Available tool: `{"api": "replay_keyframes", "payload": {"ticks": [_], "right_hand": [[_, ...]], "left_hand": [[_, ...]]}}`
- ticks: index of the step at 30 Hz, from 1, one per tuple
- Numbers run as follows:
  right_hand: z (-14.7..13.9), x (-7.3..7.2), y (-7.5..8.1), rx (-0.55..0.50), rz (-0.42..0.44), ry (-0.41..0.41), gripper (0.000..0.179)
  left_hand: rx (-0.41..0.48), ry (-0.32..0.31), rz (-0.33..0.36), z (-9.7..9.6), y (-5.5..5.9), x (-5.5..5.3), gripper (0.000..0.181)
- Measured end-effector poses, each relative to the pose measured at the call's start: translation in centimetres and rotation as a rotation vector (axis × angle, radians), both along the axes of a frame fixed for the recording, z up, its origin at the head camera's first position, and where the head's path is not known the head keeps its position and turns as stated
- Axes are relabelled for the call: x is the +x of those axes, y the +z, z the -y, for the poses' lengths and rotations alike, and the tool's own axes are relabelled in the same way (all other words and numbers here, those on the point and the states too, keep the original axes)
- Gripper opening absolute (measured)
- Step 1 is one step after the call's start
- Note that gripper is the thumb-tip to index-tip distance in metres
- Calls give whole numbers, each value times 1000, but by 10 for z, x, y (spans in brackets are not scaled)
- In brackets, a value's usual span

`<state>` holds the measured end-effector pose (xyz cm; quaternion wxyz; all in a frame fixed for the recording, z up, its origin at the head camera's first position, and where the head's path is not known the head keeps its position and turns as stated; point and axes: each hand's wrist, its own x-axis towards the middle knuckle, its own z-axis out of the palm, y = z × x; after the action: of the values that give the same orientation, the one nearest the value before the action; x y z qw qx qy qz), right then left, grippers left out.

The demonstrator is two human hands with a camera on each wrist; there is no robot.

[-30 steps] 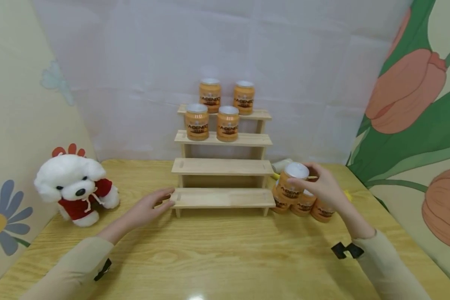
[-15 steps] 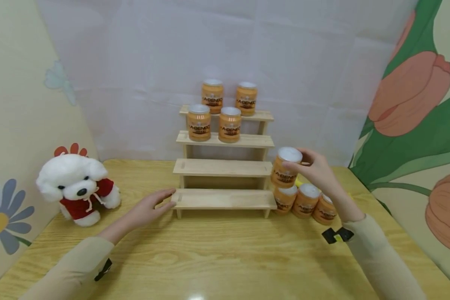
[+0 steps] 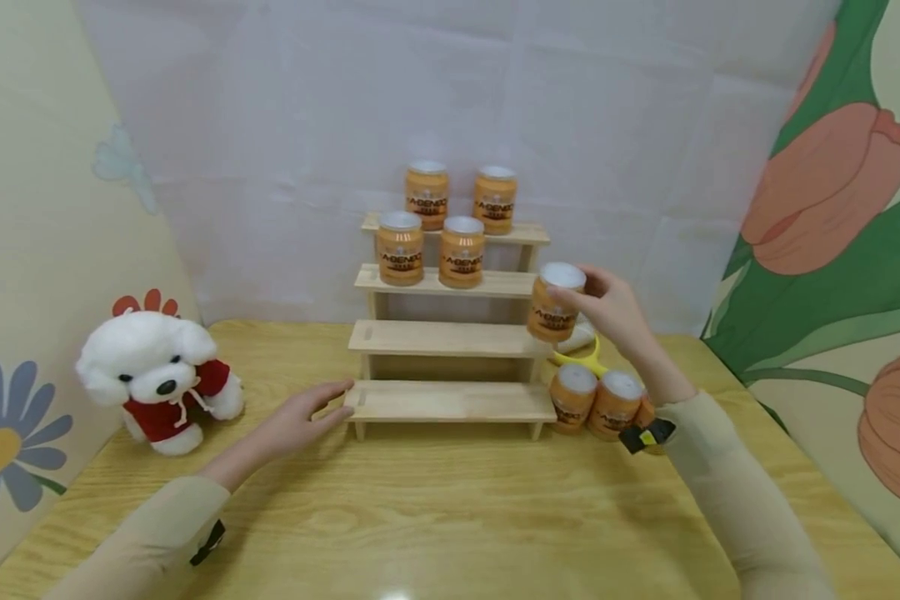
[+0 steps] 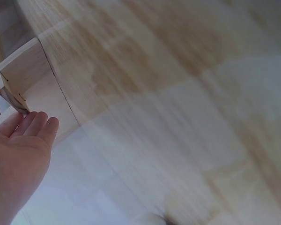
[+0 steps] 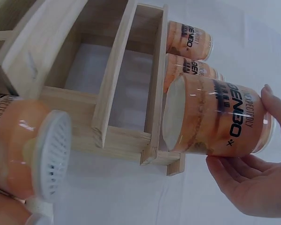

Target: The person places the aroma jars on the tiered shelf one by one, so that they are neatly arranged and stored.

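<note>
My right hand (image 3: 609,310) grips an orange-labelled can (image 3: 552,310) with a white top, holding it in the air by the right end of the wooden four-step display shelf (image 3: 450,402). In the right wrist view, the thumb and fingers lie on opposite sides of the held can (image 5: 220,117). At the shelf's lower left corner, my left hand (image 3: 294,423) touches the end of the bottom board, its fingers fairly straight. Two like cans stand on the top step, including one can (image 3: 427,200); two more are on the second step, including another can (image 3: 401,254).
More cans (image 3: 572,398) stand on the table right of the shelf, one partly hidden by the right forearm. Behind them lies a yellow-rimmed thing (image 3: 587,360), partly covered. A white plush dog (image 3: 157,379) in red sits on the left, and a pale cloth hangs behind.
My right hand has lifted the can up and leftward from above the other cans to the shelf's right end. The left hand stays at the shelf corner; the view has shifted slightly.
</note>
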<state>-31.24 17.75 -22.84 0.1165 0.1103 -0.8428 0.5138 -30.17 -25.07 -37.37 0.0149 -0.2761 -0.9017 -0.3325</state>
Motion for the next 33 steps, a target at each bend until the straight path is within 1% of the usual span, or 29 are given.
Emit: {"api": "replay_keyframes", "payload": {"ticks": [9, 12, 17, 21, 26, 33], "right_hand": [[17, -22, 11, -57, -27, 3, 55], [22, -29, 11, -68, -36, -14, 53], [29, -43, 11, -76, -48, -9, 51], [33, -52, 12, -72, -45, -9, 53], [36, -62, 13, -52, -21, 4, 55], [39, -73, 11, -52, 13, -2, 61]], "left_hand": [[4, 4, 13, 0, 2, 2, 59], [12, -3, 14, 0, 1, 1, 58], [22, -4, 14, 1, 1, 2, 57], [25, 2, 20, 0, 1, 3, 58], [20, 12, 19, 0, 1, 2, 58], [8, 4, 4, 0, 0, 1, 58]]}}
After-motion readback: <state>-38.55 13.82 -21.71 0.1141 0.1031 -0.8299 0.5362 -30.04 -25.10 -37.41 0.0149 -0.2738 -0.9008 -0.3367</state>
